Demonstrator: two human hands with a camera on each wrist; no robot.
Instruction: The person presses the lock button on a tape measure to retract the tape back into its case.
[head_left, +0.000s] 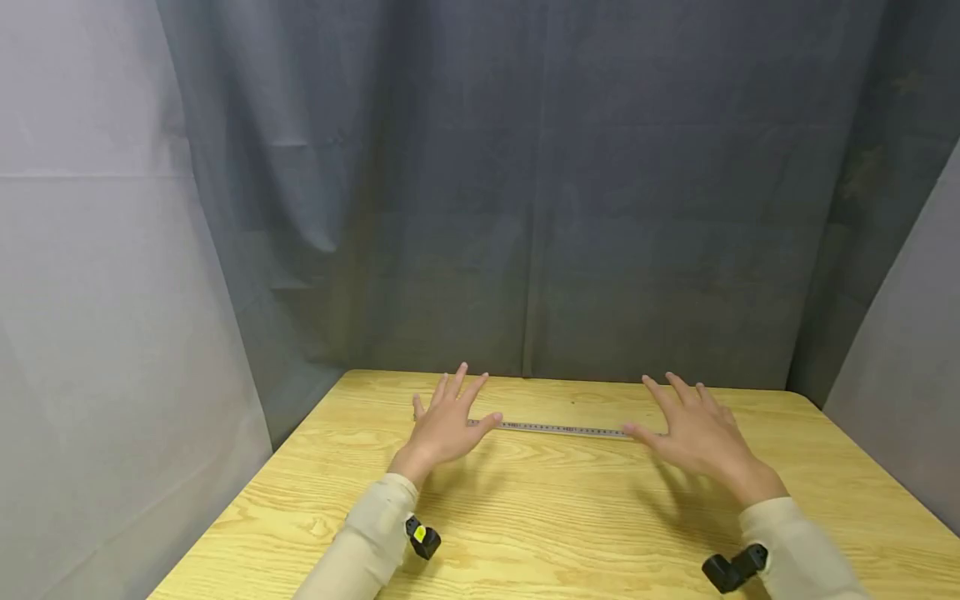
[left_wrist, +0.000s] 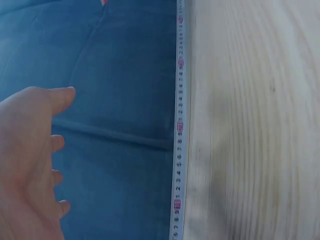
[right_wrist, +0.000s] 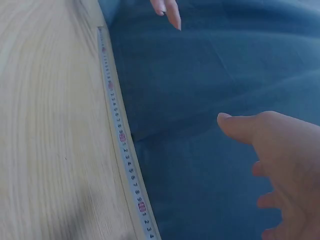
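A long thin steel ruler (head_left: 562, 429) lies flat on the wooden table (head_left: 525, 517), running left to right near the far edge. My left hand (head_left: 447, 419) is at its left end, fingers spread and straight, with the thumb tip by the ruler's end. At the other end, my right hand (head_left: 693, 427) is spread the same way. Neither hand holds anything; whether the thumbs touch the ruler I cannot tell. The left wrist view has the ruler (left_wrist: 179, 125) beside my open left hand (left_wrist: 30, 160). The right wrist view has the ruler (right_wrist: 122, 140) and my open right hand (right_wrist: 280, 165).
A dark grey-blue curtain (head_left: 570, 208) hangs close behind the table's far edge, and paler cloth walls (head_left: 97, 333) close in both sides. Small black wrist cameras (head_left: 423, 537) sit under my cream sleeves. Bare wood stretches from my hands to the near edge.
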